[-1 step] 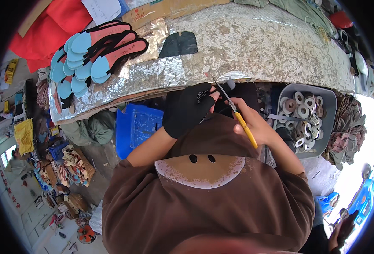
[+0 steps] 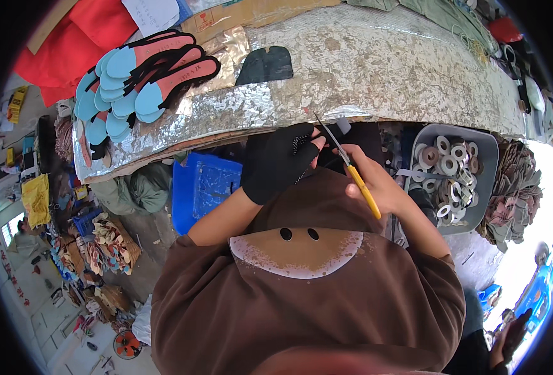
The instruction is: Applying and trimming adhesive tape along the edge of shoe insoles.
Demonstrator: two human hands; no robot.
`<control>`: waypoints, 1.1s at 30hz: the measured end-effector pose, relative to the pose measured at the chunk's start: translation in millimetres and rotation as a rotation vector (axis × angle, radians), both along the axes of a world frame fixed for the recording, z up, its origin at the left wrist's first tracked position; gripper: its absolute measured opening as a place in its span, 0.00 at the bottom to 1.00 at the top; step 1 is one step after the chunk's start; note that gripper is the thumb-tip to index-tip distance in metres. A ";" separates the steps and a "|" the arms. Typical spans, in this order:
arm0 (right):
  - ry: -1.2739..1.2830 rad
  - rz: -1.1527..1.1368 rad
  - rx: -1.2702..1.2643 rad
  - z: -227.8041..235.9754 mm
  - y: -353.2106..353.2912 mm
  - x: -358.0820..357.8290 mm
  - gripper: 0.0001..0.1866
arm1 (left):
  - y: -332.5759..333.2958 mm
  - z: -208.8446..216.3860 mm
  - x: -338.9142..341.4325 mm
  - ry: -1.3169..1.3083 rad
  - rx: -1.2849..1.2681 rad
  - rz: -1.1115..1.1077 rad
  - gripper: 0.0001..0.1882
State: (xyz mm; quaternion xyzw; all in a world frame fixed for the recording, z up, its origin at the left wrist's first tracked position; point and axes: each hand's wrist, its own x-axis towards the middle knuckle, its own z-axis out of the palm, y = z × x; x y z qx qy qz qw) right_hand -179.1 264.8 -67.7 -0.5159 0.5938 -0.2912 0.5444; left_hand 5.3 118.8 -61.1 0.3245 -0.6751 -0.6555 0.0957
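At the table's edge my left hand [image 2: 276, 164], in a black glove with bare fingertips, is closed in a pinch. What it pinches is dark and mostly hidden. A small grey tab [image 2: 343, 126] pokes out beyond the fingers, beside the scissor blades. My right hand [image 2: 380, 181] is closed around yellow-handled scissors [image 2: 365, 191], the blades pointing up and left toward the left hand. Its fingertips reach close to the same dark thing. Insoles [image 2: 179, 75] with pale blue, pink and black parts lie heaped on the table at the left.
A worn, silvery-patched table [image 2: 376, 69] spans the front, with a dark green cut piece [image 2: 265, 65] on it. A blue crate [image 2: 208, 187] stands below at left. At right, a grey bin [image 2: 486, 169] holds several tape rolls [image 2: 446, 164]. Another person's hand [image 2: 514, 337] shows at lower right.
The grey tab has shifted slightly up and to the right and shows more of its face. My hands and the scissors stay almost in place. The other person's hand has moved slightly.
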 end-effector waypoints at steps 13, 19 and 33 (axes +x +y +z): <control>0.349 -0.325 -0.346 -14.3 14.1 -27.7 0.34 | 16.8 -3.0 21.3 -0.073 0.297 0.005 0.11; 0.894 -0.440 -0.536 7.4 -18.2 -167.9 0.22 | 24.6 18.9 14.4 -0.082 0.320 -0.052 0.08; -0.149 -0.348 -0.685 -32.2 -66.1 39.2 0.16 | -9.4 23.6 -39.3 0.236 -0.626 0.168 0.14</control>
